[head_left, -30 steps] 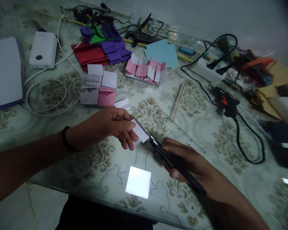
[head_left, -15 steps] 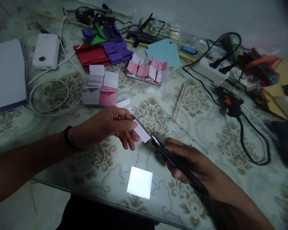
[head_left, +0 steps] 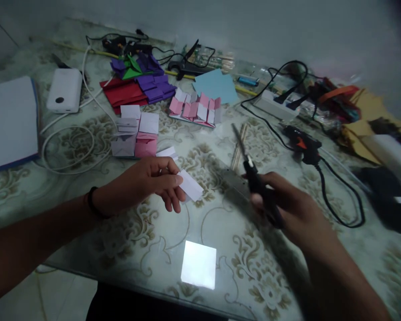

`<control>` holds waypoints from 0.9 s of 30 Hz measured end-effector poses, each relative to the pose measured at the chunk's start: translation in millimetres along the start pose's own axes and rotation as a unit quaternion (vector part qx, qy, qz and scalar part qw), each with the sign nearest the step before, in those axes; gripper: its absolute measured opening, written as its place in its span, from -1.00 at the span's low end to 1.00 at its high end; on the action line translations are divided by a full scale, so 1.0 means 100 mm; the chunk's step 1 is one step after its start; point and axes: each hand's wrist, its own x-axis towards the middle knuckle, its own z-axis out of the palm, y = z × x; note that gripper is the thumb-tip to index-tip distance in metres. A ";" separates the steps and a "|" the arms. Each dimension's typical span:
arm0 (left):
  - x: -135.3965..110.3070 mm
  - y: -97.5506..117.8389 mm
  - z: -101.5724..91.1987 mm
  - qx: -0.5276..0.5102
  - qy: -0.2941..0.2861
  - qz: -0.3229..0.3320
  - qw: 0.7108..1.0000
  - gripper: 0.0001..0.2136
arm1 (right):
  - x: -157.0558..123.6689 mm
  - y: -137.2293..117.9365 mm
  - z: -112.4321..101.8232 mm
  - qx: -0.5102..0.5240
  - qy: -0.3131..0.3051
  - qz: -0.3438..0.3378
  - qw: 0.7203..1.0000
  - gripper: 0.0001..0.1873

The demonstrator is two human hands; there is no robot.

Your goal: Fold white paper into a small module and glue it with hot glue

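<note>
The left hand [head_left: 150, 180] pinches a small white paper slip [head_left: 191, 186] between thumb and fingers, holding it just above the desk [head_left: 147, 232] with the slip sticking out to the right. A dark band sits on that wrist. The right hand [head_left: 287, 207] is closed around the black handles of a pair of scissors [head_left: 250, 167]. The blades point up and away from the person, and they are too blurred to tell whether they are open. The two hands are apart, with a gap of bare desk between the slip and the scissors.

A white paper square [head_left: 198, 265] lies flat near the front edge of the desk, below and between the hands. Just behind the left hand sits a cluster of folded pink and white papers [head_left: 135, 133]. A second row of pink and white folds [head_left: 195, 107] lies further back, beside a light blue sheet [head_left: 215, 84]. Red paper [head_left: 120, 91] and purple paper [head_left: 155, 84] are stacked behind them. Wooden sticks [head_left: 236, 149] lie close to the scissor blades. A black glue gun [head_left: 300, 145] with its cord rests to the right. On the left are a white power bank [head_left: 64, 90], a coiled white cable [head_left: 67, 145] and a white pad [head_left: 10, 120].
</note>
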 end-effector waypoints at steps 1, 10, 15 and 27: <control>0.00 -0.01 0.00 0.012 0.001 0.007 1.000 -0.82 | 0.04 0.08 -0.07 -0.045 0.044 0.011 0.998 -0.56; -0.06 0.06 0.07 0.313 0.065 0.126 0.939 -0.86 | 0.22 0.52 -0.34 -0.273 0.166 -0.005 0.948 -0.56; -0.15 0.08 0.14 0.384 0.121 0.215 0.890 -0.90 | 0.09 0.00 -0.21 -0.236 0.230 -0.031 0.944 -0.62; -0.13 -0.12 0.15 0.321 0.160 0.208 0.910 -0.94 | 0.19 -0.78 0.85 0.322 -0.079 0.017 0.943 -0.55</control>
